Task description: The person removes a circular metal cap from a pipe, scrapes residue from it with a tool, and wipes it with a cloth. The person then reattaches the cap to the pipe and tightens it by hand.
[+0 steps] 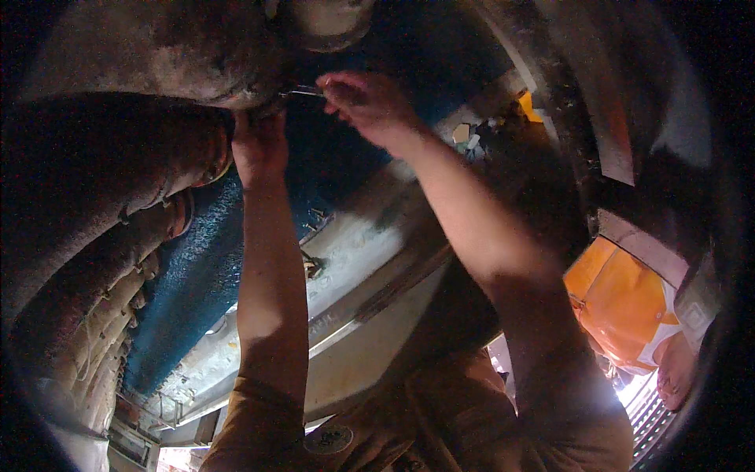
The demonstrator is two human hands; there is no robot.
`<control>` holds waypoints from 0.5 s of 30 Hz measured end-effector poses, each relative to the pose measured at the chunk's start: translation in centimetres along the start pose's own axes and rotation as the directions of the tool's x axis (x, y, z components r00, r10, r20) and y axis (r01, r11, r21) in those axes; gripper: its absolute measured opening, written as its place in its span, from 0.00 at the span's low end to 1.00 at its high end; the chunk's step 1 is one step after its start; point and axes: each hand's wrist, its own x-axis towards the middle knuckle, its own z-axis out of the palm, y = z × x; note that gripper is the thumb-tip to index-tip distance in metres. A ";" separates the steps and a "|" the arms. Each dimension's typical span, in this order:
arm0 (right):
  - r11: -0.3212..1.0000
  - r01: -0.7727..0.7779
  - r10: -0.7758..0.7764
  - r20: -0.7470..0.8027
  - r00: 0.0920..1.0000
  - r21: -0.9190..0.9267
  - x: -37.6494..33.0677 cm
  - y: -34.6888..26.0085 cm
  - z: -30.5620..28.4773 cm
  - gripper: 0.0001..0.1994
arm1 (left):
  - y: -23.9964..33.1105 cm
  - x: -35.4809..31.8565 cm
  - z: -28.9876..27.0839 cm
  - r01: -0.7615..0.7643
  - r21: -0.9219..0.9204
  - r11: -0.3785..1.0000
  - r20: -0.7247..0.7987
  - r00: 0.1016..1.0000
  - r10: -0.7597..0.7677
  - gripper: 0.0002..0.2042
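Note:
Both my arms reach upward under a large, dull brown, rounded metal part. My left hand is raised against its lower edge; the fingers go into shadow and I cannot see what they touch. To its right, my right hand is closed, fingers curled, around the end of a thin shiny metal rod. The rod points left toward the edge of the metal part, just above my left hand. Shadow hides its far tip, so its exact kind does not show.
Several thick dark pipes run along the left. Behind my hands lies a dark blue surface, bordered by a pale, dirty ledge with small loose bits. At the right, a person in an orange garment is close by.

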 end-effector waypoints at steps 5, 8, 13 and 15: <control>0.944 -0.082 0.120 -0.102 0.988 0.318 -2.8 8.1 6.0 0.10 | -0.3 0.3 -1.1 -0.080 0.212 0.974 0.129 0.990 0.053 0.20; 0.821 -0.118 0.241 -0.151 0.959 0.558 -2.9 8.0 9.3 0.08 | -0.2 0.4 -1.8 -0.421 0.763 0.491 0.363 0.907 0.213 0.20; 0.942 -0.226 0.231 0.009 0.973 0.246 -3.3 4.5 7.4 0.10 | 0.1 -0.4 -1.1 -0.155 0.380 0.912 0.154 0.983 0.103 0.21; 0.989 -0.145 0.145 0.070 0.987 -0.018 -1.5 4.7 3.9 0.11 | 0.3 -0.7 0.3 0.046 -0.025 0.999 0.068 0.997 -0.045 0.21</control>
